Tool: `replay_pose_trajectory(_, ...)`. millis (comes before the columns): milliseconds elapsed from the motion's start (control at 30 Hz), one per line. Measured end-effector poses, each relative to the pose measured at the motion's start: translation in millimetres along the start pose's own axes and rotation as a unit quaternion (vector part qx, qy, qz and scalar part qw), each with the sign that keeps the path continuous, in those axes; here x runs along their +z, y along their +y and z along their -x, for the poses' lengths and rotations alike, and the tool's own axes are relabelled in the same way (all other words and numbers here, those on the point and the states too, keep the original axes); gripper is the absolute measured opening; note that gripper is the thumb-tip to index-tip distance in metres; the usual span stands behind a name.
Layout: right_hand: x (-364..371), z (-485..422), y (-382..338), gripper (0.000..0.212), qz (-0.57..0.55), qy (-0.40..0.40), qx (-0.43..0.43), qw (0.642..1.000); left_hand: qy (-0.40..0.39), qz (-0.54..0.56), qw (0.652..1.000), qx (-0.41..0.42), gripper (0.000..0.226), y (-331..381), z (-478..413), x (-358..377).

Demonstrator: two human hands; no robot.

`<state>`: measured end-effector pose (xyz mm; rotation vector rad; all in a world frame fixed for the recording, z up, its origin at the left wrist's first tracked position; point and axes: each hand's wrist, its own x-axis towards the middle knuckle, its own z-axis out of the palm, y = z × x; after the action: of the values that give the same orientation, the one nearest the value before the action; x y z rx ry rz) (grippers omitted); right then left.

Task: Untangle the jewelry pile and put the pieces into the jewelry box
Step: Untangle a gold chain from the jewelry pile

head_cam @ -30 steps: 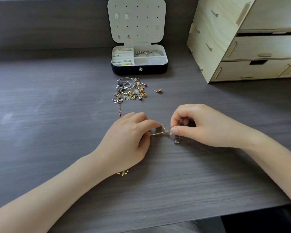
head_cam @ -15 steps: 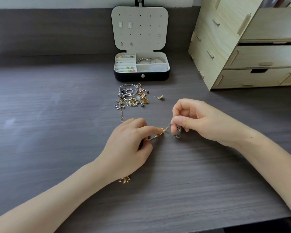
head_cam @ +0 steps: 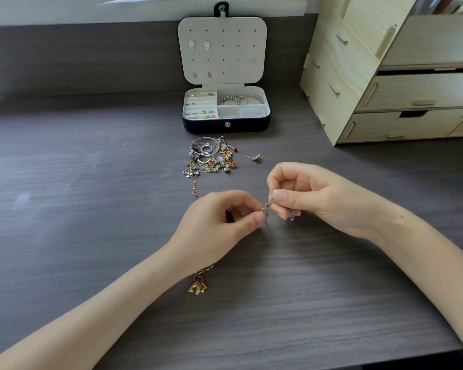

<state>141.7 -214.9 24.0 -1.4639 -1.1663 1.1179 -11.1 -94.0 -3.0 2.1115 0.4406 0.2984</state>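
Note:
A tangled pile of gold and silver jewelry [head_cam: 210,156] lies on the dark table, just in front of the open black jewelry box [head_cam: 226,125]. My left hand [head_cam: 219,225] pinches one end of a short silver chain piece [head_cam: 267,205]. My right hand [head_cam: 313,198] pinches its other end, and small charms dangle below those fingers. A gold chain with a gold leaf pendant [head_cam: 197,287] trails out from under my left wrist. The box lid stands upright with several earrings pinned on it; rings and bracelets fill the compartments.
A small gold earring [head_cam: 254,157] lies alone to the right of the pile. A pale wooden drawer unit [head_cam: 390,76] stands at the back right. A thin chain [head_cam: 195,186] runs from the pile toward my left hand. The table's front edge is near, at the bottom right.
Both hands have lifted slightly and drawn closer together on the piece between them. The head camera tilted up, so the box and pile sit lower in view.

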Motion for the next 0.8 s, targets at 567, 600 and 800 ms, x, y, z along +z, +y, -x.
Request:
replay_pose_trajectory(567, 12, 6, 3, 0.007, 0.313, 0.123, -0.03, 0.941, -0.017, 0.069, 0.997, -0.043, 0.014, 0, 2, -3)
replay_pose_trajectory(600, 13, 7, 2, 0.008, 0.316, 0.132, -0.028, 0.939, -0.016, 0.068, 0.997, -0.042, 0.014, 0, 3, -3)
replay_pose_trajectory(800, 19, 6, 1, 0.01, 0.323, 0.13, -0.013, 0.937, -0.017, 0.045, 0.998, -0.027, 0.018, 2, 3, -2)
